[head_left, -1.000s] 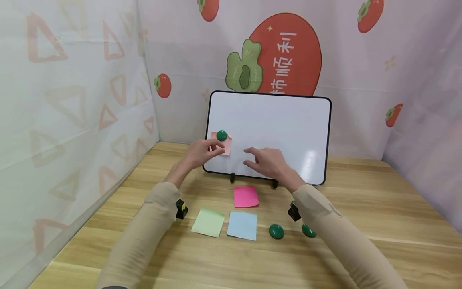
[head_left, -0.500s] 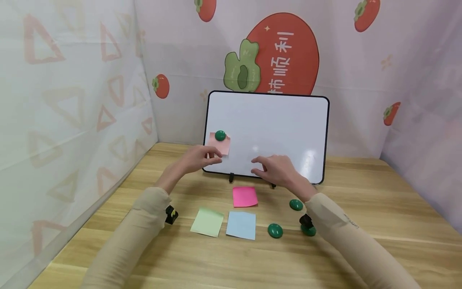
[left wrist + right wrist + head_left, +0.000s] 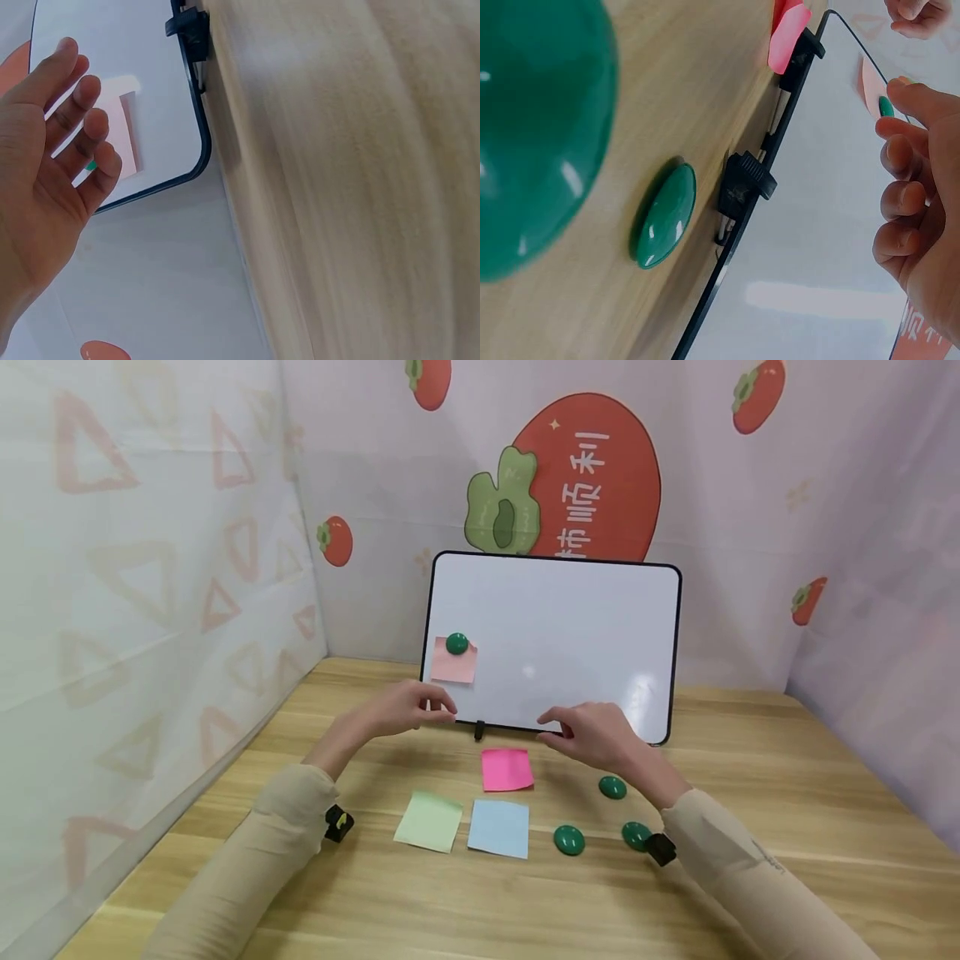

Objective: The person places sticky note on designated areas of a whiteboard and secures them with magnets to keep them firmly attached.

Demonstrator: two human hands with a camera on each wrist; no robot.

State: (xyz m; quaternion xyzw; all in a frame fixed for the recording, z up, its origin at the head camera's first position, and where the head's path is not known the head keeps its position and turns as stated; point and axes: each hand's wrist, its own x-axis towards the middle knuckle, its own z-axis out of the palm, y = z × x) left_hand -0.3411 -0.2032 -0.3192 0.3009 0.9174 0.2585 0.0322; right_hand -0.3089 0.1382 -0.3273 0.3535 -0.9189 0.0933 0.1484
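Note:
On the left part of the whiteboard (image 3: 570, 627) hangs a light pink sticky note (image 3: 450, 670) under a green round magnet (image 3: 457, 643). My left hand (image 3: 401, 706) hovers in front of the board's lower left corner, fingers loosely bent around nothing. My right hand (image 3: 596, 732) hangs before the board's lower right part, also holding nothing. In the right wrist view its fingers (image 3: 904, 199) are relaxed and apart from the board. A bright pink sticky note (image 3: 507, 770) lies on the table between the hands, with a green note (image 3: 429, 822) and a blue note (image 3: 498, 828) nearer me.
Three green magnets lie at the right on the wooden table (image 3: 465, 910): a back one (image 3: 612, 787), a left one (image 3: 569, 840) and a right one (image 3: 636, 836). Black stand feet (image 3: 479, 730) hold up the board. Printed curtains (image 3: 375, 602) surround the table.
Both hands have drawn back and down from the whiteboard, moving farther apart. The light pink note and its magnet stay on the board; the right arm has uncovered the table magnets.

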